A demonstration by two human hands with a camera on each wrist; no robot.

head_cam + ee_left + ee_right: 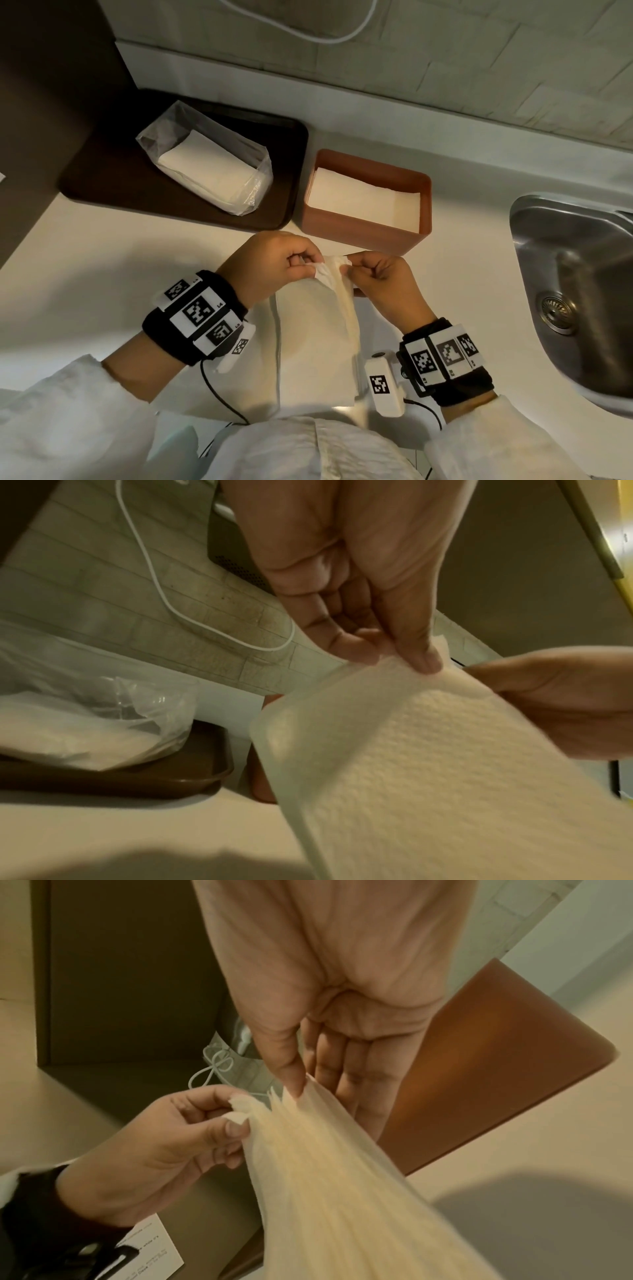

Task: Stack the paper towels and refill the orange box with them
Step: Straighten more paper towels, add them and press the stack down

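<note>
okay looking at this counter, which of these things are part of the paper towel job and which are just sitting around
Part of the job:
left hand and right hand, both pinching the held paper towels
orange box, some towels already inside
plastic bag of towels

Just there:
brown tray under the bag
sink
white cable on the wall

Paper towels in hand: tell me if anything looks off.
The top corner of the paper towels is crumpled and fanned apart where the left hand and right hand pinch it. The towels in the orange box lie flat.
</note>
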